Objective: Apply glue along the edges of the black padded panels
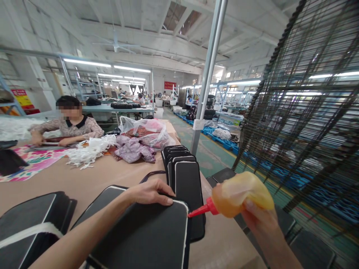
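My left hand (153, 192) grips the far edge of a black panel (143, 231) with rounded corners, its thumb lying on top. A white line runs along the panel's far right corner and right edge. In my right hand (259, 216) is a yellow squeeze bottle (242, 194), tipped on its side. Its red nozzle (202, 209) points left, with the tip at the panel's right edge. Part of another black panel (102, 201) shows beneath my left forearm. Just beyond, several black panels (188, 183) with pale edges lean in an overlapping row.
A stack of black panels (25, 213) tied with a white band lies at left. Across the brown table (134, 173) are purple cloth (134, 149), white scraps (89, 149) and a seated co-worker (75, 123). A metal post (206, 86) and wire racks (297, 104) stand at right.
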Demonstrator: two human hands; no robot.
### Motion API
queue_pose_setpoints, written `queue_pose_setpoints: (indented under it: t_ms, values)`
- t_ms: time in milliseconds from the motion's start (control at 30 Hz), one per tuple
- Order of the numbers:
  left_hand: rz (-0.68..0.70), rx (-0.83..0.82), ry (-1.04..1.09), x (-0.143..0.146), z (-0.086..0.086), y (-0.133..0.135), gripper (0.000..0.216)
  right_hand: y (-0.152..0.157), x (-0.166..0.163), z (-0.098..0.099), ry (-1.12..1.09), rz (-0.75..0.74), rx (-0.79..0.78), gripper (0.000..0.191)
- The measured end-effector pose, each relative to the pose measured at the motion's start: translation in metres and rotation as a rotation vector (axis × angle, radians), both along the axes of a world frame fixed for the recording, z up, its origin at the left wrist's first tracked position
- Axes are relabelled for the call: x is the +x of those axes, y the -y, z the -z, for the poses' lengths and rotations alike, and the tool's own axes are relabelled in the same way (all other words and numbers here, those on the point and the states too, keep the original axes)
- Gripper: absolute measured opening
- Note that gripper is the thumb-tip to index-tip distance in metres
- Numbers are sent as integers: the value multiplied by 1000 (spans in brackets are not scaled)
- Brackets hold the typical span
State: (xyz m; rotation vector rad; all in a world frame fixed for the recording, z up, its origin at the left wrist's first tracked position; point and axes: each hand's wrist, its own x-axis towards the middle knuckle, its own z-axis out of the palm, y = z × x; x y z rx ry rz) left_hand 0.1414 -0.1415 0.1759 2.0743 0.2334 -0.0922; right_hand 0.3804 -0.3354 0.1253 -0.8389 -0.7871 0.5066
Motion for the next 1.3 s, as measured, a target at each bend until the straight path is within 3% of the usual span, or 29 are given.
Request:
queue_pose_setpoints:
  t_ms: [233,633,1033,1300]
  values:
    - [-39,-44,17,1,1,0,38,-4,-3,2,-59,95,-35,43]
    - [-87,-73,0,5,11,-9,41,-3,-4,3,-79,38,-71,35]
    - [-132,-255,-15,6,30,-21,36,-1,-1,14,-81,-3,-100,41]
    - [-207,-322,-12,4,35,-24,38,6,-18,-2,-118,-65,-174,58]
